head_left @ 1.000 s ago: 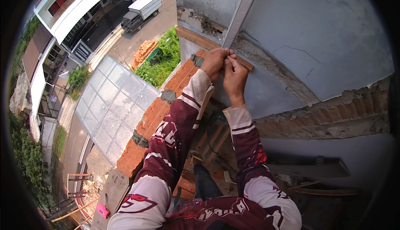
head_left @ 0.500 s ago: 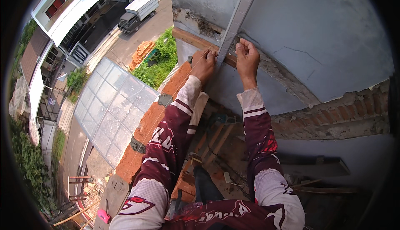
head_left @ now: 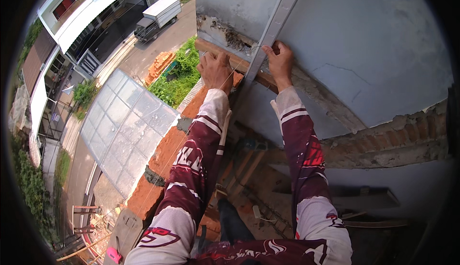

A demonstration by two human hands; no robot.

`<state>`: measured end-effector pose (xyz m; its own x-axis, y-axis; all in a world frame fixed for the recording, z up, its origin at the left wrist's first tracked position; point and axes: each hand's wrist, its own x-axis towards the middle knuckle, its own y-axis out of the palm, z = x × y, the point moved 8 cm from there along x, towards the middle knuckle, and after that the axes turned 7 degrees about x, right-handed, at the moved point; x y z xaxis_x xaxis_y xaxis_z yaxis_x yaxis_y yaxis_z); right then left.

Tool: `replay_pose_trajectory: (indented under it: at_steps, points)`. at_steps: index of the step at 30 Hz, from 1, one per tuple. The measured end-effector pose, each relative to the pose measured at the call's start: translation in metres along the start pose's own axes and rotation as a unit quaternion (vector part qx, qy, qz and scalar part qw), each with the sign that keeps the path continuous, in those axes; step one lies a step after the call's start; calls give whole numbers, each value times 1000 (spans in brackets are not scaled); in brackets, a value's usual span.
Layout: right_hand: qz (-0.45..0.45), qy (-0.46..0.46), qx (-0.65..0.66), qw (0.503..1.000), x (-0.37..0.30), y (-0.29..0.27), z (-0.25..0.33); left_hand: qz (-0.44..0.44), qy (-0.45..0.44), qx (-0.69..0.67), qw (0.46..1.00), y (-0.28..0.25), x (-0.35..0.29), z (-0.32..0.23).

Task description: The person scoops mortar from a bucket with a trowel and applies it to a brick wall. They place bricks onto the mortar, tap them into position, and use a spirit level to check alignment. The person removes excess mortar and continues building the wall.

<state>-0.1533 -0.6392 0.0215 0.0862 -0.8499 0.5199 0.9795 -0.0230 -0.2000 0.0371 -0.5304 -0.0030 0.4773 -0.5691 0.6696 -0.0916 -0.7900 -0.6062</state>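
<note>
A thin string stretches along the row of orange bricks up to a long metal bar, which leans on the grey wall. My right hand is closed at the bar's right edge, its thumb against the bar where the string passes round; it seems to pinch the string. Left of the bar, my left hand is closed with curled fingers, over the far end of the bricks. Whatever its fingertips hold is hidden. A wooden strip runs across the wall behind both hands.
Grey mortar dabs sit between the bricks. Left of them, a gridded canopy lies below, with a truck on the street. A pink tape measure rests on a board at lower left. Below my arms are planks.
My left hand has moved left, away from the metal bar. My right hand has come left and its thumb now meets the bar's edge. The view has shifted slightly.
</note>
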Motion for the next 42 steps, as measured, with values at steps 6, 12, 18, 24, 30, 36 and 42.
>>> replay_pose_trajectory:
  at_steps: [6, 12, 18, 24, 30, 36, 42]
  points:
    - [-51, -59, -96, 992, -5, 0, 13, 51, -52, 31, 997, 10, 13, -3]
    - [-88, -86, -111, 986, -8, 0, 14, 10, -120, -174, 977, 16, 12, -4]
    - [-110, -99, -104, 983, -10, 1, 10, -129, -141, -393, 899, 14, -21, -20]
    - [-123, -123, -112, 978, -9, 2, 8, 145, -281, -570, 759, 88, -38, -28]
    - [-122, -105, -107, 981, -8, 4, 11, 158, -342, -674, 636, 115, -13, -48]
    - [-108, -94, -112, 983, -7, 4, 9, 127, -307, -736, 590, 118, -6, -57]
    - [-105, -85, -89, 987, -6, 2, 3, 233, -303, -703, 600, 125, -1, -61]
